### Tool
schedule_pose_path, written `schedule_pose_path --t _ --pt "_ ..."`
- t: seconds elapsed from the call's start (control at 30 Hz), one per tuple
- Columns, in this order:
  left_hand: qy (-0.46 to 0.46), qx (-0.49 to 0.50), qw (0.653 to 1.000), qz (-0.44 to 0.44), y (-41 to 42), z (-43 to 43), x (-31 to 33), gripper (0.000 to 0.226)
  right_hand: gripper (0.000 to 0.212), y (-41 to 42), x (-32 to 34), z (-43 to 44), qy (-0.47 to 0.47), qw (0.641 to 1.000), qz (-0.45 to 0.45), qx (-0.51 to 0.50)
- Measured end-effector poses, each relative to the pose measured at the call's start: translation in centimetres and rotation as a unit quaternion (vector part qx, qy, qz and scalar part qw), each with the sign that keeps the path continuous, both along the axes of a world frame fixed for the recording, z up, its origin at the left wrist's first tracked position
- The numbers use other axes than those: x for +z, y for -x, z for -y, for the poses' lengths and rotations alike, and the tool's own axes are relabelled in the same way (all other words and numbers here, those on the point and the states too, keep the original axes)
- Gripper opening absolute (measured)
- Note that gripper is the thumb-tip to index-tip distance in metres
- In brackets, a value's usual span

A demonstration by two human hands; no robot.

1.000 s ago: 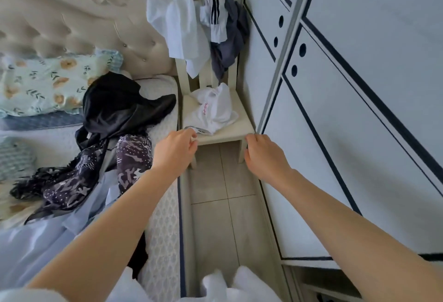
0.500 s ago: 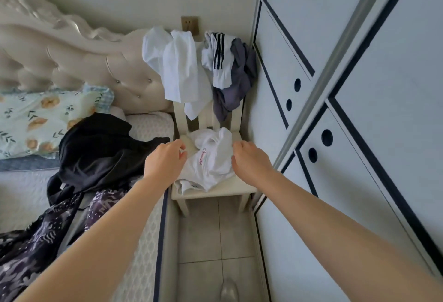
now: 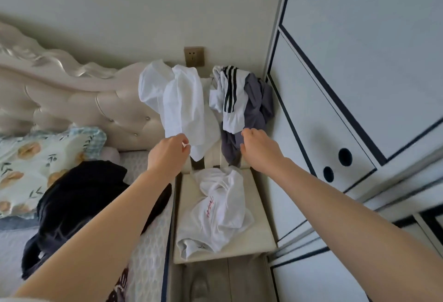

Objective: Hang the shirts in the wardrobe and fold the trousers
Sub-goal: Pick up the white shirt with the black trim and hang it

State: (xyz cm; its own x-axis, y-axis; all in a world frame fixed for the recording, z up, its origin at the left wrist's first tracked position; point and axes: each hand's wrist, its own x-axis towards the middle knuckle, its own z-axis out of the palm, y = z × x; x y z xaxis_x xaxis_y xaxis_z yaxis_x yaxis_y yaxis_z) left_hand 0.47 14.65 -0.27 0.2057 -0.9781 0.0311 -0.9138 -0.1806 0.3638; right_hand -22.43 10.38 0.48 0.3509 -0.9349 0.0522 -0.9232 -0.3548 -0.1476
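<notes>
Hovering: left hand [image 3: 167, 155] at shirt [image 3: 182, 107]; right hand [image 3: 259, 150] at grey garment [image 3: 257, 109].

Raised to the chair back [image 3: 213, 155]: left hand [image 3: 167, 153] at lower edge of draped white shirt [image 3: 182, 100], right hand [image 3: 260, 150] at grey garment [image 3: 256, 107] beside it, fingers of both curled. Lying on seat [image 3: 260, 239]: crumpled shirt [image 3: 215, 210] with red lettering.

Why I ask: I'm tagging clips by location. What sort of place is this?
Most likely a bedroom. There is a bed with a padded headboard and a floral pillow, a wardrobe with dark-trimmed doors on the right, and a chair draped with clothes between them.
</notes>
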Motion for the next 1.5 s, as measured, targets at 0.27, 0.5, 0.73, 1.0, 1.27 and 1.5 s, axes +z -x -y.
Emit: schedule_pose_path --t 0.27,0.5,0.73,1.0,1.27,1.5 --pt "-0.023 -0.061 0.998 -0.025 -2.1 13.1 0.5 0.026 0.027 -2.3 0.2 11.7 -0.056 0.995 0.045 -0.070" --pt "-0.020 -0.097 0.992 -0.073 0.3 21.2 0.1 0.029 0.033 -2.6 0.9 21.1 -0.115 0.979 0.130 -0.105" --pt "0.017 -0.071 0.993 -0.088 3.4 29.1 -0.3 0.036 0.041 -1.7 0.1 29.7 -0.095 0.984 0.116 -0.100" --pt "-0.016 -0.025 0.996 -0.087 5.2 34.4 -1.2 0.057 0.054 -2.7 -0.9 37.5 -0.146 0.971 0.140 -0.125" --pt "0.094 -0.015 0.987 -0.130 4.1 34.2 -2.5 0.023 0.059 -3.2 -3.0 41.7 -0.231 0.945 0.111 -0.203" --pt "0.110 0.096 0.950 -0.277 3.1 33.8 -1.1 0.013 0.028 -3.4 -3.0 42.6 -0.190 0.931 0.194 -0.245"
